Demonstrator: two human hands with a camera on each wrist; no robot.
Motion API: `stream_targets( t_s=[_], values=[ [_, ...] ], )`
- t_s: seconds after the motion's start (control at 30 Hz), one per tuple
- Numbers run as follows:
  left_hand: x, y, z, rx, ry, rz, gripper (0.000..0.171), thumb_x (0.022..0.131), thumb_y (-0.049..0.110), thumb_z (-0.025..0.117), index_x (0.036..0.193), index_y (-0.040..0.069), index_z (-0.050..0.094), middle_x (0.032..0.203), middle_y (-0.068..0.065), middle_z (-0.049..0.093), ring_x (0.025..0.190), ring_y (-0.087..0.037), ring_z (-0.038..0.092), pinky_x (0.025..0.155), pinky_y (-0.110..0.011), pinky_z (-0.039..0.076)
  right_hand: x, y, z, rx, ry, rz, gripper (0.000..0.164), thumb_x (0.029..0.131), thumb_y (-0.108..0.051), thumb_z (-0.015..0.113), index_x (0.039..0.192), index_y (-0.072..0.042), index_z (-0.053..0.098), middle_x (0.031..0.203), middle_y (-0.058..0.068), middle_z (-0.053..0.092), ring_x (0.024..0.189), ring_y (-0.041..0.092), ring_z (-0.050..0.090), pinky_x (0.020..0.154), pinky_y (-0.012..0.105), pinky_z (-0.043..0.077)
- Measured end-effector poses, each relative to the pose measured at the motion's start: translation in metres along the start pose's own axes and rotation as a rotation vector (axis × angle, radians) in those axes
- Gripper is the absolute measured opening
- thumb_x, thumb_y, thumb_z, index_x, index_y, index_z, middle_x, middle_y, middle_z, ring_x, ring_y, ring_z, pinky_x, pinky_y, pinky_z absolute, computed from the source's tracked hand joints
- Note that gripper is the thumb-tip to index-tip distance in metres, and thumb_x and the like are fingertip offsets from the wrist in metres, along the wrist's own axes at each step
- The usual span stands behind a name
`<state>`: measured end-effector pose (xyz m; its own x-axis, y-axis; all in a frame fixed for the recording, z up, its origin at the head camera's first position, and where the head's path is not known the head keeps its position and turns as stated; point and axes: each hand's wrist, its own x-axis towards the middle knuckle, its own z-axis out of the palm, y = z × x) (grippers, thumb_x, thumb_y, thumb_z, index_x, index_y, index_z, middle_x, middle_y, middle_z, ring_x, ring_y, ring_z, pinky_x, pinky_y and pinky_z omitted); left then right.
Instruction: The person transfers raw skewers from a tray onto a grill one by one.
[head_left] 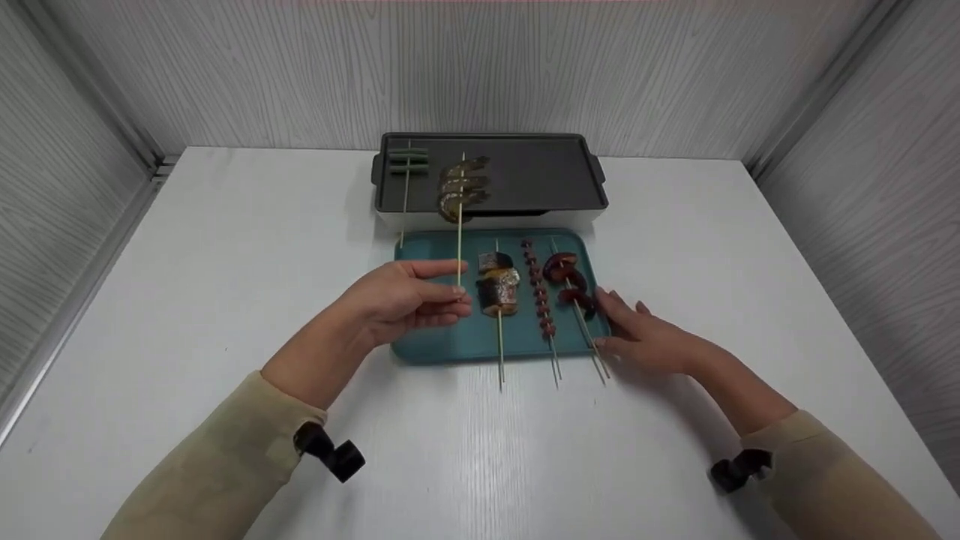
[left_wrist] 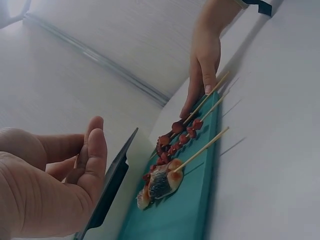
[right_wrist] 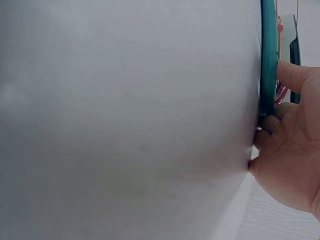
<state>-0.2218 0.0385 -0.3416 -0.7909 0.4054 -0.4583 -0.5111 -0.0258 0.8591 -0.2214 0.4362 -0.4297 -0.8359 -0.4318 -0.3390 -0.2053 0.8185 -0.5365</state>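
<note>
My left hand (head_left: 409,298) pinches the lower stick of a shrimp skewer (head_left: 452,193) between thumb and fingers. The shrimp overlap the left part of a black griddle pan (head_left: 540,171) in the head view. In the left wrist view, the held stick is hidden by the fingers. At the right edge of a teal tray (head_left: 439,347), my right hand (head_left: 649,341) grips the rim. The right wrist view shows the thumb (right_wrist: 292,74) on the tray's rim and the other fingers curled at its outer side.
On the tray lie a skewer of fish chunks (head_left: 497,289), a skewer of small red pieces (head_left: 540,292) and a skewer of dark red pieces (head_left: 574,283). A green vegetable skewer (head_left: 409,159) lies on the griddle's left side, its stick reaching over the tray. Pale walls surround the white table (head_left: 262,225).
</note>
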Motion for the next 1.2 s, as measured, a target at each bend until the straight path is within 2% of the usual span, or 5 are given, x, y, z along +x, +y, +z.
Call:
stream_targets(
  t_s=[0.33,0.53,0.83,1.0,1.2],
  values=[
    [0.032,0.030,-0.008,-0.028,-0.003,0.031,0.052,0.107,0.000,0.061,0.157,0.010,0.054,0.097,-0.008,0.078,0.086,-0.016,0.078,0.086,-0.030,0.061,0.000,-0.001,-0.001,0.012,-0.002,0.017,0.092,0.108,-0.055,0.056,0.172,-0.016,0.003,0.178,0.011,0.007,0.164,0.028,0.001,0.129,0.055,-0.001],
    [0.051,0.040,-0.012,-0.049,0.022,0.040,0.051,0.107,-0.001,0.061,0.156,0.009,0.055,0.099,-0.009,0.077,0.085,-0.016,0.077,0.084,-0.029,0.061,0.000,0.002,0.000,0.019,0.005,0.014,0.091,0.108,-0.055,0.056,0.172,-0.017,0.003,0.178,0.010,0.007,0.164,0.027,0.001,0.129,0.055,-0.001],
    [0.083,0.042,-0.017,-0.086,0.056,0.022,0.053,0.106,0.001,0.062,0.157,0.009,0.053,0.111,-0.012,0.073,0.091,-0.018,0.075,0.088,-0.032,0.060,-0.001,0.003,0.002,0.029,0.014,0.002,0.090,0.108,-0.053,0.055,0.172,-0.016,0.004,0.177,0.011,0.007,0.164,0.027,0.001,0.129,0.054,-0.001],
    [0.094,0.040,-0.019,-0.102,0.059,0.011,0.054,0.107,0.001,0.061,0.159,0.009,0.051,0.113,-0.014,0.073,0.089,-0.018,0.075,0.085,-0.031,0.060,0.000,0.005,0.003,0.025,0.017,-0.006,0.089,0.109,-0.052,0.055,0.172,-0.015,0.004,0.177,0.011,0.007,0.164,0.027,0.001,0.129,0.055,-0.001],
    [0.100,0.038,-0.020,-0.100,0.079,0.002,0.054,0.108,0.001,0.059,0.160,0.010,0.048,0.122,-0.016,0.070,0.089,-0.017,0.074,0.085,-0.030,0.060,0.002,0.005,0.004,0.015,0.017,-0.001,0.089,0.108,-0.053,0.055,0.172,-0.016,0.005,0.177,0.011,0.007,0.164,0.027,0.002,0.129,0.055,-0.001]
  ],
)
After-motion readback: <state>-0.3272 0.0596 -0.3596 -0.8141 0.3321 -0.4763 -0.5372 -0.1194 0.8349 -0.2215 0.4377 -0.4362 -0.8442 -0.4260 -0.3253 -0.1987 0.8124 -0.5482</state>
